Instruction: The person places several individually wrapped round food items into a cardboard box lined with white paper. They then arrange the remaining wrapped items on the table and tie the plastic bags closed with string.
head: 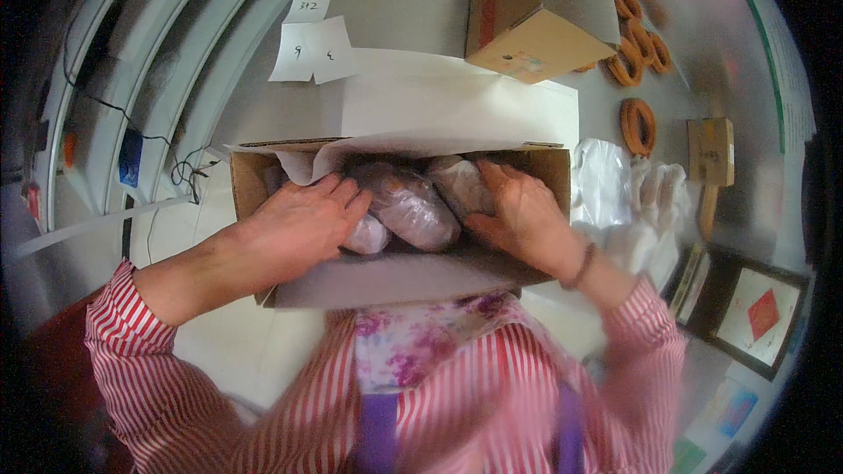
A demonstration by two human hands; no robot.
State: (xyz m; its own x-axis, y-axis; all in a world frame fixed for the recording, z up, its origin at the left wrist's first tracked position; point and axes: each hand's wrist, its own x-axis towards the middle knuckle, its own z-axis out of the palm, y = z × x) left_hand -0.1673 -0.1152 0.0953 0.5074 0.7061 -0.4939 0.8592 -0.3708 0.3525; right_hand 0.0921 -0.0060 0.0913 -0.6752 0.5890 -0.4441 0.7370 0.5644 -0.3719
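Observation:
An open cardboard box (402,282) lined with white paper (375,143) lies before me, holding several bundles in clear plastic. My left hand (309,227) reaches over its left side, beside the paper liner; the fingers lie against a small pale bundle (369,237), and their grip is partly hidden. In the middle rests a larger oval bundle (418,210), shiny and brownish under the plastic. My right hand (520,210) is inside the right part, its thumb and fingers around the end of another wrapped bundle (461,181).
A taller cardboard carton (527,39) stands beyond the box, near brown ring-shaped pieces (637,126). Clear plastic bags (599,178) lie at the right, with a small carton (710,151) farther over. White paper slips (313,49) bear handwriting. Shelving (151,79) with a loose black cable (188,174) stands left.

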